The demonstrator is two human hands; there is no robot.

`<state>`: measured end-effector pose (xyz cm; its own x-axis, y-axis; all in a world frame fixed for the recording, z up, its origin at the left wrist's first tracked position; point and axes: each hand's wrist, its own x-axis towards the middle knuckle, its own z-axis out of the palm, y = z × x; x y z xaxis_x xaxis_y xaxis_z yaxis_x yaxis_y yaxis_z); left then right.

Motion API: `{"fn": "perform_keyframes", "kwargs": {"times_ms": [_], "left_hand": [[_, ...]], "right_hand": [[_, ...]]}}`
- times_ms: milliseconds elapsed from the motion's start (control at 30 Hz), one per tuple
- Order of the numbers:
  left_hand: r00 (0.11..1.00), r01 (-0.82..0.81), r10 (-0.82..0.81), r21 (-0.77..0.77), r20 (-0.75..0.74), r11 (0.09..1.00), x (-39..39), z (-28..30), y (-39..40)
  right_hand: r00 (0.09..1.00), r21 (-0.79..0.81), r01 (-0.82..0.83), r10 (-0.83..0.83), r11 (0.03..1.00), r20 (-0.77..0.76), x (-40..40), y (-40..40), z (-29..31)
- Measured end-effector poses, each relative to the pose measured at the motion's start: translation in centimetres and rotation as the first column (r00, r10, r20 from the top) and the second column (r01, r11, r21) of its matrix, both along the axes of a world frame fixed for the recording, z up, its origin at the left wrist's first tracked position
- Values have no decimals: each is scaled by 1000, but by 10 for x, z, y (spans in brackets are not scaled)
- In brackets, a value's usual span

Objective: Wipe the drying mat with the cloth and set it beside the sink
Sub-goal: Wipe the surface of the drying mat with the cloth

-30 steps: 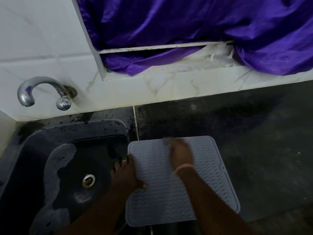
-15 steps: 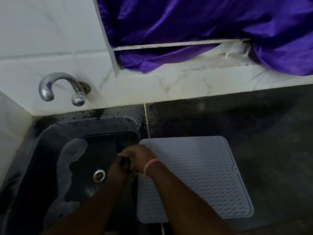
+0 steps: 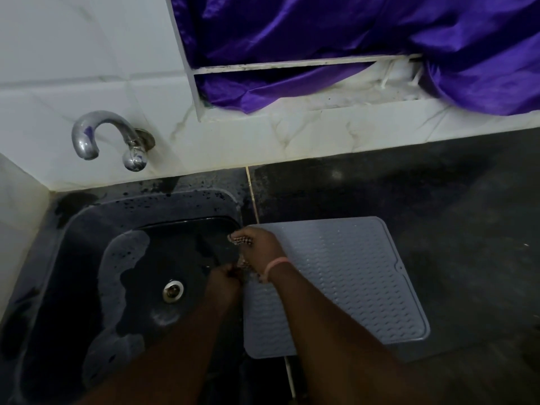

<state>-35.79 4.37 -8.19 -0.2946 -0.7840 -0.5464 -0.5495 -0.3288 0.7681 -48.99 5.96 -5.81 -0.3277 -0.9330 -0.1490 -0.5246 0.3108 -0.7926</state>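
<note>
A grey ribbed drying mat (image 3: 347, 276) lies flat on the dark counter, its left edge along the rim of the black sink (image 3: 87, 229). Both hands are at that rim, over the sink's right side. My right hand (image 3: 260, 247) grips the upper end of a small dark patterned cloth (image 3: 240, 239). My left hand (image 3: 223, 283), just below it, grips the cloth's lower end. The cloth is bunched between the two hands and mostly hidden by them. Neither hand touches the mat's middle.
A chrome tap (image 3: 96, 135) juts from the white tiled wall above the sink. The drain (image 3: 173, 290) sits in the wet basin. A purple curtain (image 3: 350, 30) hangs over the window ledge behind. Dark counter (image 3: 467, 229) stretches right of the mat.
My right hand left the mat's surface and carried the cloth left to the sink edge. My left hand let go of the mat's edge and took hold of the cloth too.
</note>
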Motion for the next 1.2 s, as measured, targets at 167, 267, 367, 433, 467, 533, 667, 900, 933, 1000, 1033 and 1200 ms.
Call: {"fn": "perform_keyframes", "kwargs": {"times_ms": [167,267,367,433,467,533,667,900,933,1000,1033,1200], "left_hand": [[989,-50,58,62,-136,997,-5,9,12],[985,-90,92,22,-147,996,-1,-7,24],[973,-156,158,26,-168,987,-4,-8,34],[957,-209,210,24,-200,978,-6,-4,40],[948,-243,245,35,-205,969,-4,-1,41],[938,-299,301,36,-173,954,1,1,37],[907,-384,393,87,-153,919,21,-21,21],[918,53,92,349,-385,936,-17,34,84],[897,154,55,425,-439,892,-24,40,97],[868,255,41,514,-495,819,-32,45,117],[874,260,25,511,-486,819,-32,45,123],[866,162,121,502,-486,850,-32,34,138]], "right_hand": [[713,95,650,-561,754,-422,-95,95,-7],[586,9,707,-579,707,-567,-89,140,-19],[729,-36,515,-459,857,-508,-29,121,-20],[868,31,250,-210,968,-450,18,97,-20],[930,80,149,-112,986,-351,39,88,-17],[998,98,57,-54,994,-24,65,85,-16],[832,65,307,-301,949,466,52,111,13],[-41,293,680,-364,672,931,22,160,15],[-4,270,697,-372,665,928,27,162,18],[216,197,708,-473,678,854,34,169,20],[339,173,705,-541,687,769,35,173,17],[536,9,815,-761,579,365,40,205,1]]}}
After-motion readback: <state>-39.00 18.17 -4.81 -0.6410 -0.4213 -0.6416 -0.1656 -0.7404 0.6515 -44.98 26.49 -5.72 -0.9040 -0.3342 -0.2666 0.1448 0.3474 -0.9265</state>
